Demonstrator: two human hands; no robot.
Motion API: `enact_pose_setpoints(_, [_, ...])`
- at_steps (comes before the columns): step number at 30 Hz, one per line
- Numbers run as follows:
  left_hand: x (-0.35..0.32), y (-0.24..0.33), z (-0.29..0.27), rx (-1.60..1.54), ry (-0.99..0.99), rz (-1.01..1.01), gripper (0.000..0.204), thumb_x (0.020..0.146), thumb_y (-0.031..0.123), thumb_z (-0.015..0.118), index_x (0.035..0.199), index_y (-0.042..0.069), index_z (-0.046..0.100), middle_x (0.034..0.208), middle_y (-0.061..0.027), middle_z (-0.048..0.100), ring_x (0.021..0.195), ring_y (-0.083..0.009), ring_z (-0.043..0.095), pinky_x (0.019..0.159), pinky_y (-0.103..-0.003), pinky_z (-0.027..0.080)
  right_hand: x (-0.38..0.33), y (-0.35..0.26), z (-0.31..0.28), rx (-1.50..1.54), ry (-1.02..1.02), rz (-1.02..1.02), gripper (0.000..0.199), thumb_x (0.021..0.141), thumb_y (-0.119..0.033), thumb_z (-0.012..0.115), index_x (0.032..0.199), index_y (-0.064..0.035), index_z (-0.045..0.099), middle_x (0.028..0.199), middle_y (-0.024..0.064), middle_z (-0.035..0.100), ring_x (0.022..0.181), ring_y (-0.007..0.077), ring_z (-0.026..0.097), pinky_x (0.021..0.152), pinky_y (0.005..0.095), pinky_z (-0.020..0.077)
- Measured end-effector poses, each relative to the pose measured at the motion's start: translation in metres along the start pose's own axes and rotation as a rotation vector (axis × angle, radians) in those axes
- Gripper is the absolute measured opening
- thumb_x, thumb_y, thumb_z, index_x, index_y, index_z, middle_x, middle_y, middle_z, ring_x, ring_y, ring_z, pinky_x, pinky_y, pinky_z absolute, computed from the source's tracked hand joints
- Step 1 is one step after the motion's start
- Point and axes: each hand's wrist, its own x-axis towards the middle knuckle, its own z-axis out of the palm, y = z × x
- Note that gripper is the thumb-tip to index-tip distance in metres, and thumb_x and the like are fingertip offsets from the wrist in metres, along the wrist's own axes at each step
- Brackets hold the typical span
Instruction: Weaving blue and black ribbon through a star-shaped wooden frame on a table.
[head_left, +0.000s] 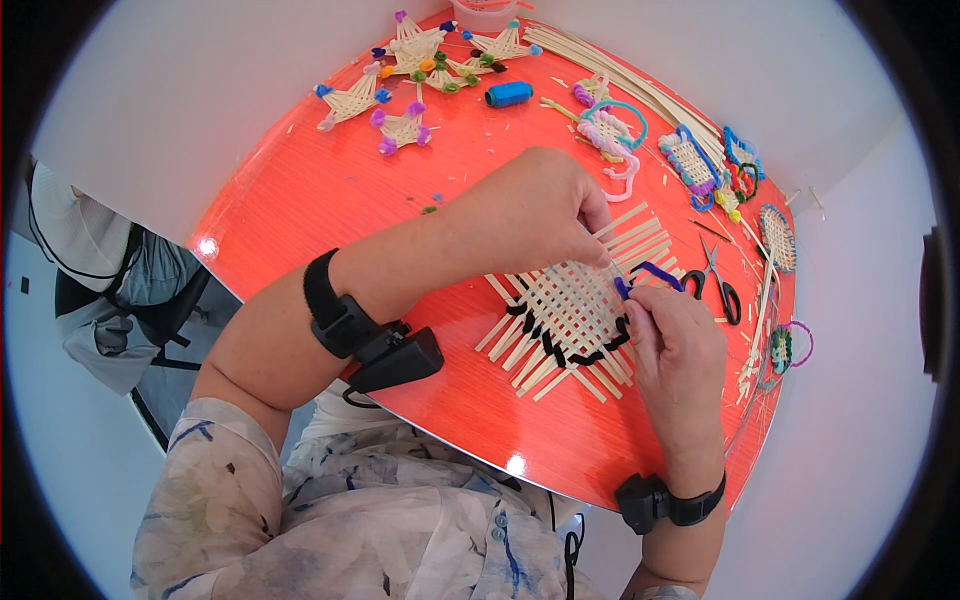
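A woven mat of pale flat strips lies on the red table, its loose strip ends fanning out. Black pipe cleaner is laced along its near edges. My left hand reaches across above the mat, thumb and fingers closed on its far right edge; the exact pinch is partly hidden. Close beside it, my right hand pinches a dark purple-blue pipe cleaner at the mat's right edge. One length of this pipe cleaner sticks out behind the right fingers. Both wrists carry black strapped devices.
Black-handled scissors lie open right of the mat. Woven stars with coloured tips and a blue thread spool sit at the far side. Long loose strips and small woven pieces line the right side. White panels border the table.
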Motion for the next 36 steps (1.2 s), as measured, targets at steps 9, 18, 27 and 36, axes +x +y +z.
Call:
enact_pose_setpoints(9, [0.000,0.004,0.004,-0.023,-0.041,0.014,0.016,0.074,0.013,0.077,0.084,0.001,0.074,0.070,-0.0071,0.070,0.063,-0.0088,0.063,0.059,-0.026,0.048,-0.001,-0.008,0.004,-0.163,-0.020,-0.011,0.012,0.082,-0.006,0.067,0.089,-0.0044,0.058,0.077,0.0105,0.060,0.073,0.0282,0.058,0.065,0.0388,0.0431])
enact_pose_setpoints(18, [0.003,0.001,0.008,-0.042,-0.041,-0.011,0.014,0.074,0.012,0.076,0.083,0.000,0.074,0.070,-0.0064,0.069,0.065,-0.0080,0.063,0.061,-0.025,0.049,0.003,-0.021,0.002,-0.264,0.082,-0.130,0.028,0.084,-0.013,0.066,0.108,-0.0052,0.055,0.093,0.0134,0.056,0.094,0.0289,0.053,0.081,0.0382,0.0412])
enact_pose_setpoints(27, [0.009,-0.010,-0.004,-0.368,-0.142,0.008,0.012,0.078,0.010,0.077,0.085,0.001,0.073,0.076,-0.0043,0.071,0.070,-0.0076,0.065,0.064,-0.022,0.049,0.003,0.018,-0.028,0.689,0.311,0.533,0.019,0.098,-0.012,0.047,0.108,-0.0019,0.060,0.107,0.0050,0.060,0.094,0.0123,0.051,0.087,0.0297,0.0423])
enact_pose_setpoints(36, [0.006,-0.007,-0.002,-0.473,-0.222,0.010,0.012,0.078,0.008,0.076,0.087,0.001,0.073,0.080,-0.0051,0.071,0.072,-0.0078,0.065,0.065,-0.022,0.050,-0.008,0.029,-0.011,1.123,-0.216,0.593,0.013,0.091,-0.005,0.061,0.102,0.0005,0.065,0.090,0.0004,0.067,0.082,0.0078,0.061,0.076,0.0239,0.0500])
